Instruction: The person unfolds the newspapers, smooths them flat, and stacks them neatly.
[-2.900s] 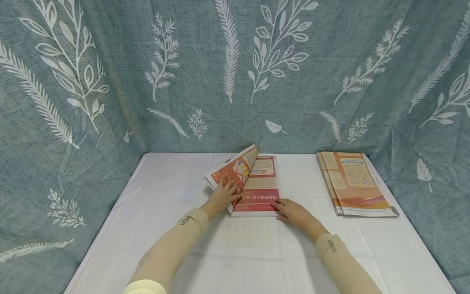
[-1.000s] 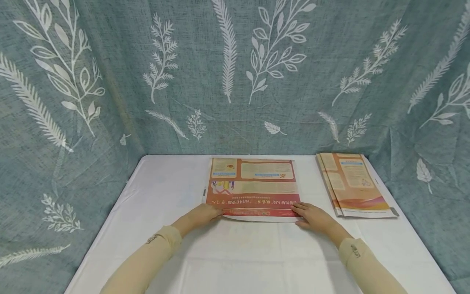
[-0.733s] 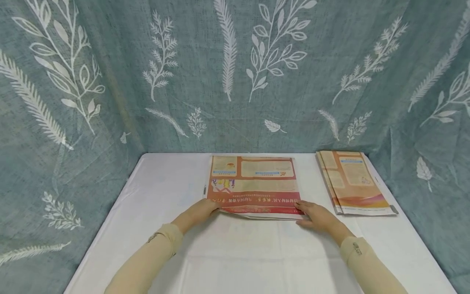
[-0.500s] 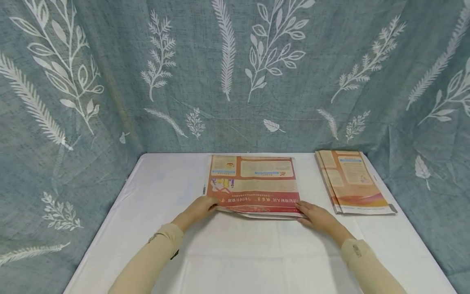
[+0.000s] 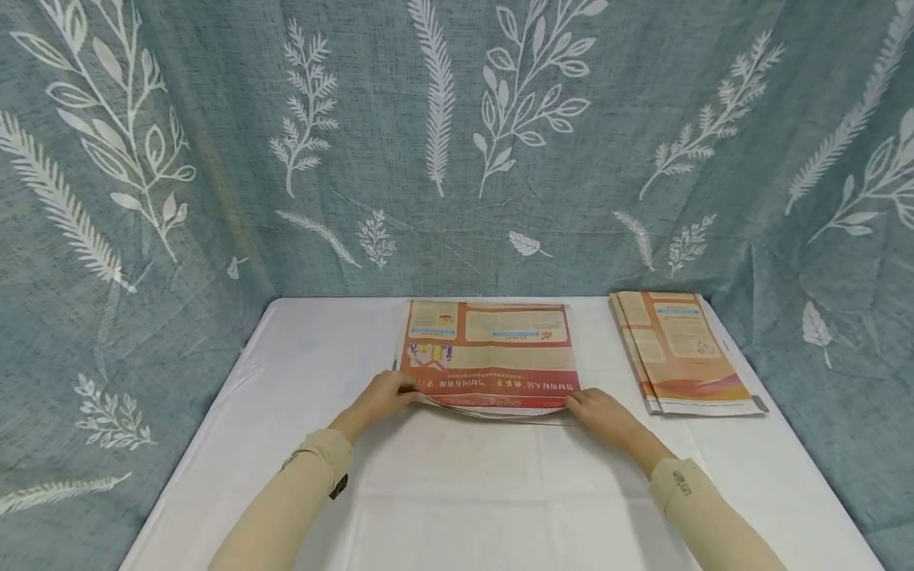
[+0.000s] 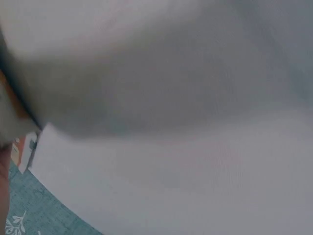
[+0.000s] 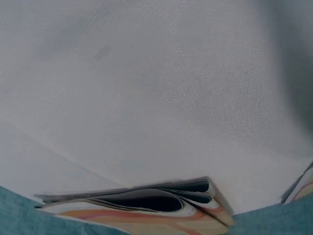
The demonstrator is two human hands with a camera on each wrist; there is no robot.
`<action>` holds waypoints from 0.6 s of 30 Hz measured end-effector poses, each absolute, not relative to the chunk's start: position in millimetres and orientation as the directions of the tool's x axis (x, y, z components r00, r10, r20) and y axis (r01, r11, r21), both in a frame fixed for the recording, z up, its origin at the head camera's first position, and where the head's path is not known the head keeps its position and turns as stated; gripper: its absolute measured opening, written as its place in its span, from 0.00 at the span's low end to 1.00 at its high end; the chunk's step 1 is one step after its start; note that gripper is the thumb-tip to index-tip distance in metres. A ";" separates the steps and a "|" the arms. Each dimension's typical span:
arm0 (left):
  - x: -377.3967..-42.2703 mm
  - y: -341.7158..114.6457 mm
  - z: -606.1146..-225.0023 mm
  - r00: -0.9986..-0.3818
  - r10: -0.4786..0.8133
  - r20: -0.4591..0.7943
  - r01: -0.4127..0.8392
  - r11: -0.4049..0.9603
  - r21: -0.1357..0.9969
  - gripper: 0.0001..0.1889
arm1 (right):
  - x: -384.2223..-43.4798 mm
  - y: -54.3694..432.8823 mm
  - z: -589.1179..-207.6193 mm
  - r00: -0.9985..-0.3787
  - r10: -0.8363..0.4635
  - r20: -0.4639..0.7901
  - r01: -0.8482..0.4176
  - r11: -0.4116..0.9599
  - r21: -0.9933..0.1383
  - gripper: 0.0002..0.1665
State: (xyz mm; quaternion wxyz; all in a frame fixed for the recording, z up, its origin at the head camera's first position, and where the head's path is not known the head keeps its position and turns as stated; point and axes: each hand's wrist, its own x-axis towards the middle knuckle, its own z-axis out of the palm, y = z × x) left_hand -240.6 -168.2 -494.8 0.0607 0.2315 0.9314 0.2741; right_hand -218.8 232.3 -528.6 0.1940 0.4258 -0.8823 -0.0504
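An orange-and-red printed newspaper lies spread on the white table in the head view, its print upside down. My left hand pinches its near left corner between thumb and fingers. At the near right corner, my right hand grips the edge with curled fingers. Between the hands the near edge is raised and sags in a shallow curve, with a lower layer showing just beneath it. In the left wrist view only a sliver of a finger shows at the left border.
Folded newspapers lie stacked at the table's back right; their rounded folds also show in the right wrist view. The white-clothed table stretches toward me. Behind it hangs a blue-green leaf-patterned curtain.
The newspaper's turned-up left part has been laid out flat to the left. Both hands have since moved to the near corners, and the near edge has risen, first at the left, now also at the right.
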 end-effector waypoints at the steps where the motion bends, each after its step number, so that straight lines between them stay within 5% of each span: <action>1: -240.6 -169.3 -493.6 -0.877 0.480 0.017 0.417 0.742 0.525 0.08 | -218.4 232.1 -526.5 -0.577 -0.758 0.303 -0.721 0.647 0.247 0.13; 11: -236.1 -177.9 -495.0 -0.697 0.696 0.174 0.708 0.706 0.010 0.03 | -224.6 232.0 -519.2 -0.823 -0.500 0.269 -0.561 0.789 -0.250 0.04; 15: -235.6 -178.8 -497.7 -0.684 0.701 0.203 0.717 0.697 0.004 0.03 | -226.6 234.4 -517.0 -0.832 -0.509 0.221 -0.555 0.775 -0.304 0.03; 18: -234.8 -179.2 -498.2 -0.744 0.656 0.127 0.668 0.732 0.131 0.01 | -228.1 238.5 -516.2 -0.830 -0.531 0.171 -0.555 0.753 -0.353 0.05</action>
